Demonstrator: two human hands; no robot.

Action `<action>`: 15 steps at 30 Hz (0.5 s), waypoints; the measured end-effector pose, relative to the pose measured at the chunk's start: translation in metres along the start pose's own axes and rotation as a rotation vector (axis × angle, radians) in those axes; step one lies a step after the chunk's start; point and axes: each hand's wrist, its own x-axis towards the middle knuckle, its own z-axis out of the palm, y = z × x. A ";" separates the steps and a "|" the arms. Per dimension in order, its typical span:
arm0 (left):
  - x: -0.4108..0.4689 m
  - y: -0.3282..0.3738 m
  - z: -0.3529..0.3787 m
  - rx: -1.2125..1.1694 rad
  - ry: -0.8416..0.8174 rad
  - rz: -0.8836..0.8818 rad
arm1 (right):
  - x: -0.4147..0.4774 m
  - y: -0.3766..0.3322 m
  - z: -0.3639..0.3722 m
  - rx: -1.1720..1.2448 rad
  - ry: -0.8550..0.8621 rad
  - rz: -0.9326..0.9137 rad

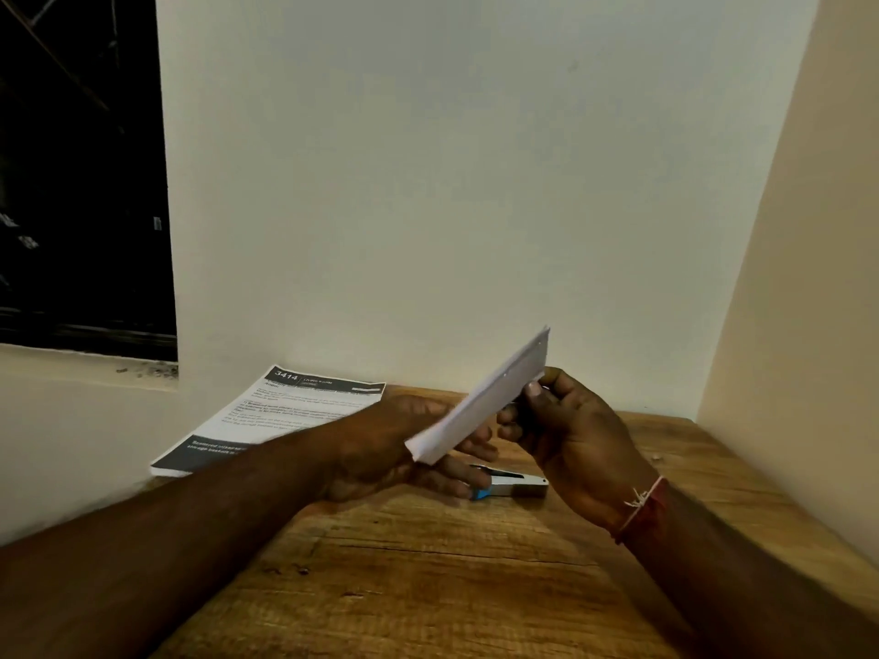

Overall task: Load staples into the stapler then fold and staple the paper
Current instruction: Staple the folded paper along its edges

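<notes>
A folded white paper (pixel 480 401) is held tilted above the table, its high end to the right. My right hand (pixel 575 435) pinches the upper right end, with the thumb on the near face. My left hand (pixel 380 444) holds the lower left end, its fingers reaching out beneath the paper. Two small staple marks show along the paper's top edge. A silver stapler (pixel 516 486) with a blue part lies flat on the wooden table (pixel 428 577), just under my left fingers and apart from both hands.
A printed stack of sheets (pixel 266 420) with a dark header lies at the back left against the white wall. A beige side wall closes the table's right edge. A dark window opening is at the upper left.
</notes>
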 end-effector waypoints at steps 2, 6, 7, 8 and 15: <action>0.002 -0.002 0.006 -0.035 0.037 0.029 | -0.002 0.002 0.001 -0.025 -0.029 -0.011; 0.005 0.002 0.000 -0.049 0.115 0.114 | -0.001 -0.001 0.001 -0.031 0.027 -0.011; 0.003 0.004 -0.003 -0.025 0.092 0.113 | -0.002 -0.001 0.001 -0.018 0.028 -0.004; 0.002 0.005 -0.006 0.009 0.059 0.114 | -0.003 0.000 -0.002 -0.021 0.028 0.002; 0.003 0.022 -0.047 0.336 0.481 0.304 | 0.001 0.011 -0.004 -0.591 0.087 -0.010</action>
